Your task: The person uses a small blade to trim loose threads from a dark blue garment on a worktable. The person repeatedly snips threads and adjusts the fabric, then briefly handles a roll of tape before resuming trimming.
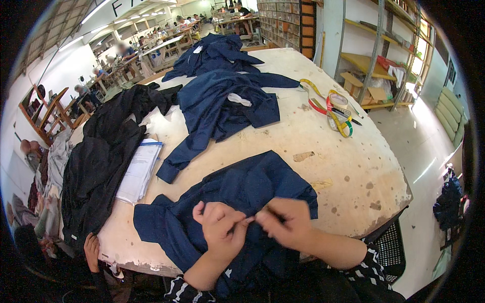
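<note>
- I see the left hand [221, 230] rise from the lower edge, palm turned inward, thumb and forefinger close at their tips, other fingers curled; whether they clamp cloth, I cannot tell.
- The right hand [289, 222] comes in from the lower right, knuckles up, fingers bent toward the left's fingertips. It is blurred, so I cannot tell if its fingers are together.
- Both hands are over the navy garment [242, 182], which lies rumpled at the near edge of the table [333, 156] and hangs over it.
- To my right, spotted wood gives me room as far as the table's curving right edge; the tape measure [317, 106] lies farther back.
- Ahead, a second navy garment [212, 98] lies near, its sleeve reaching toward the first.
- On the left, papers [137, 174] and a black garment [98, 161] narrow my space; another person's hand [92, 250] touches the table's edge there.
</note>
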Tool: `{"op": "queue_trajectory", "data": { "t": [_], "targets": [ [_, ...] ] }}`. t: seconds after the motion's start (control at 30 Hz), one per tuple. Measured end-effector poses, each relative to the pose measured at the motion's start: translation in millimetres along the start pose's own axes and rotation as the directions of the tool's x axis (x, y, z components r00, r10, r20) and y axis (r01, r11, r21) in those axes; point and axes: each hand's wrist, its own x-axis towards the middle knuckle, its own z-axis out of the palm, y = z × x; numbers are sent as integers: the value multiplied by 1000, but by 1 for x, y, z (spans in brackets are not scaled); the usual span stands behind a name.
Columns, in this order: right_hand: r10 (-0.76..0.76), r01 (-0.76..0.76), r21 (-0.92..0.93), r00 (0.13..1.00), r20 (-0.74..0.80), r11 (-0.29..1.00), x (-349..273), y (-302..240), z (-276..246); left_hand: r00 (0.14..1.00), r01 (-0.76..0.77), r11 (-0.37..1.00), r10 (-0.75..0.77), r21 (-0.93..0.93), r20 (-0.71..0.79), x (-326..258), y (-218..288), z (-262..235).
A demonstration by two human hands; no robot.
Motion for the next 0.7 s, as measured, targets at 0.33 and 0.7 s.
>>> {"op": "queue_trajectory", "data": {
  "t": [0.33, 0.7],
  "targets": [
    [68, -61, 156, 997, -38, 986, 11, -1, -16, 997, 44, 953, -21, -300, 80, 2, -16, 6],
    [-25, 50, -86, 961, 275, 995, 24, -3, -21, 960, 210, 893, -110, -397, 259, 2, -17, 2]
  ]
}}
